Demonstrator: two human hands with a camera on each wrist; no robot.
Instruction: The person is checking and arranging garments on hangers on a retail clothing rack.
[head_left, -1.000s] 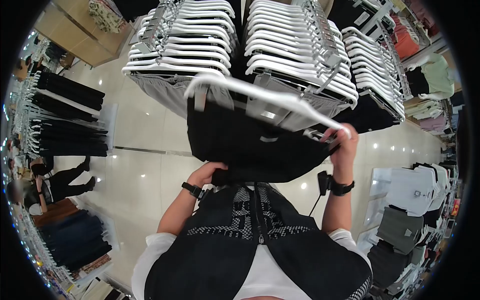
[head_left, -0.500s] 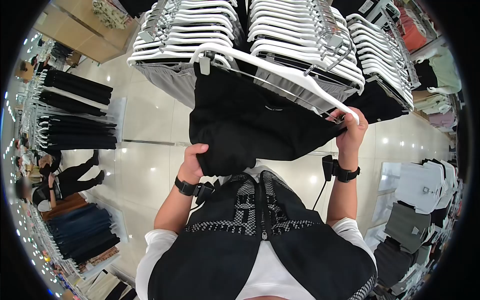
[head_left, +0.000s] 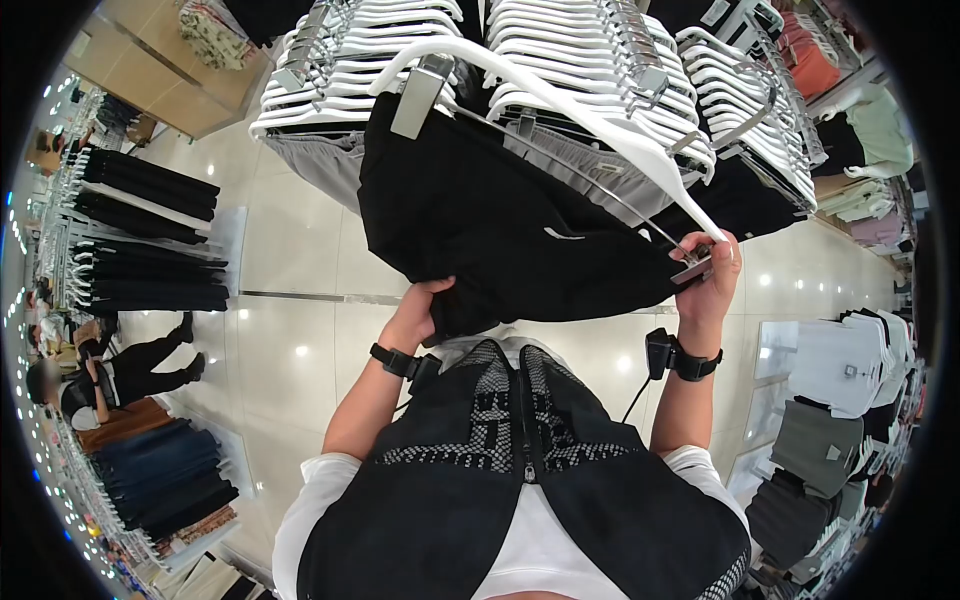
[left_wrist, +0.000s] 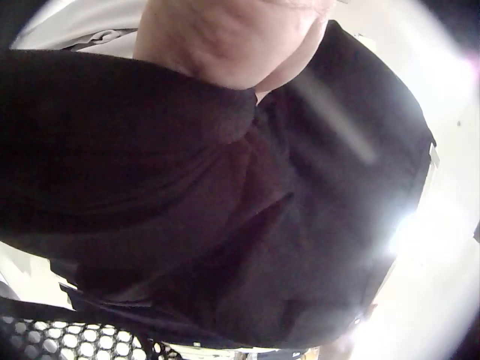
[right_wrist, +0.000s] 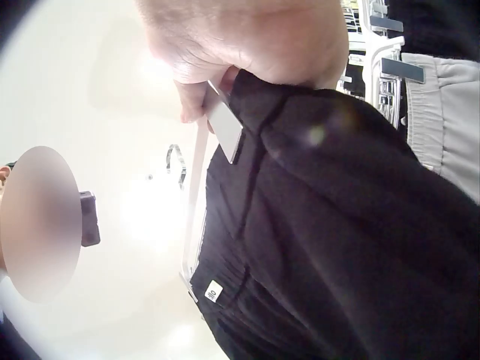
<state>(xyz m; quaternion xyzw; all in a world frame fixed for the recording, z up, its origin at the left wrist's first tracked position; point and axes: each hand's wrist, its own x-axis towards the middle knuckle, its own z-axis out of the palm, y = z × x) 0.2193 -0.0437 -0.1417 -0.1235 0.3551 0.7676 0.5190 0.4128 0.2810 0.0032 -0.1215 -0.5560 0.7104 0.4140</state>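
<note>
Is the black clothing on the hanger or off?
On. The black garment hangs clipped to the white hanger; right hand holds one clip, left hand grips the fabric.

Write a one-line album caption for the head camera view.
In a clothing shop, a left hand grips a black garment clipped to a white hanger the right hand holds.

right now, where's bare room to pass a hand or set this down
Bare floor lies left of the left hand, between the hanger rack and the dark trousers display; a narrower strip right of the right hand, before the shirt display. The rack is packed tight behind the black garment.
</note>
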